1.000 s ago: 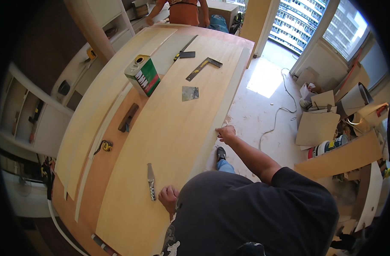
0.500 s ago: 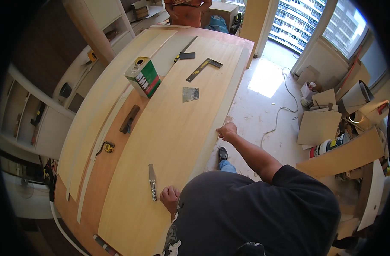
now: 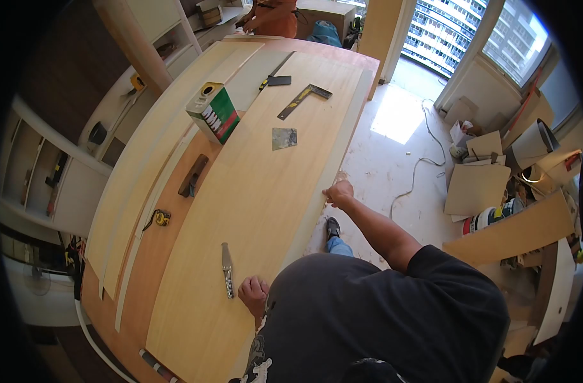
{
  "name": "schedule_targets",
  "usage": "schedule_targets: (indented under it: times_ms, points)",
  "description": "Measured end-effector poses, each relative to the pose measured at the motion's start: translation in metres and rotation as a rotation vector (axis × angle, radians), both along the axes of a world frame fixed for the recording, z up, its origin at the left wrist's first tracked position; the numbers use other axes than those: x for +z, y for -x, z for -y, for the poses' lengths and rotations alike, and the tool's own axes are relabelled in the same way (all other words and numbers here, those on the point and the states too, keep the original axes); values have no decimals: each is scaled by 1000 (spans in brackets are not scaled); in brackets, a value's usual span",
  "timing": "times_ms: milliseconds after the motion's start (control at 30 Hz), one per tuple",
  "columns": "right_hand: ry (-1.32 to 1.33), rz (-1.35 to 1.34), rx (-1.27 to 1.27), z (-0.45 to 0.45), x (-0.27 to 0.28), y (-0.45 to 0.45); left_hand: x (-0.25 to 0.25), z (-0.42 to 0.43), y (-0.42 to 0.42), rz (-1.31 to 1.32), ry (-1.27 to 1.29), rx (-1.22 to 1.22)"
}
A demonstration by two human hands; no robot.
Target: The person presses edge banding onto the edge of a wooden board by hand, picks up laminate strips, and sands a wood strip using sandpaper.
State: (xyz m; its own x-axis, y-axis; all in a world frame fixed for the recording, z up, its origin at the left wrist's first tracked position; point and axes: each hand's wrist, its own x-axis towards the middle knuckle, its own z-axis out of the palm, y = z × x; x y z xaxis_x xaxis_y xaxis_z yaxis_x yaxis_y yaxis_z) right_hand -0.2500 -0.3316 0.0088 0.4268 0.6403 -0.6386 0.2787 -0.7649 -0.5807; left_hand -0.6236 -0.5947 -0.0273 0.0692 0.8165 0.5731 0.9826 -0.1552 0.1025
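Note:
My left hand rests with curled fingers on the pale wood board, just right of a putty knife; no object shows in it. At the board's right edge, my right hand has its fingers closed on the light edge strip. Farther up the board lie a square metal plate, a black and yellow try square and a dark block. A green and white can stands to their left. A wooden plane and a yellow tape measure lie below it.
A person in orange stands beyond the far end of the table. Shelving lines the left side. On the right are a floor cable, board offcuts, a bucket and a bright doorway.
The person in orange has shifted left and moved their hands to the left, near the table's far end. Both my hands have stayed in place.

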Motion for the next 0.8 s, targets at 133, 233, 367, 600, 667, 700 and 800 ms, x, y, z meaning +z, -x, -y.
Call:
schedule_targets:
  times_ms: [133, 233, 367, 600, 667, 700, 800]
  points:
    - [6, -10, -22, -2, -4, 0, -4, 0, 0, 27, 13, 10]
    - [34, -15, -42, -4, -8, 0, -5, 0, 1, 27, 15, 10]
    - [42, -39, -64, -3, -7, 0, -2, 1, -1, 30, 45, 20]
    - [25, -63, -63, 2, -4, 0, -5, 3, 0, 46, 74, 30]
    - [20, -60, -42, 0, -16, -3, -6, 3, -1, 55, 85, 37]
    - [18, -58, -31, -1, -25, -5, -6, 3, -1, 66, 87, 38]
    - [18, -97, -36, -4, -37, -7, -5, 3, -2, 85, 91, 41]
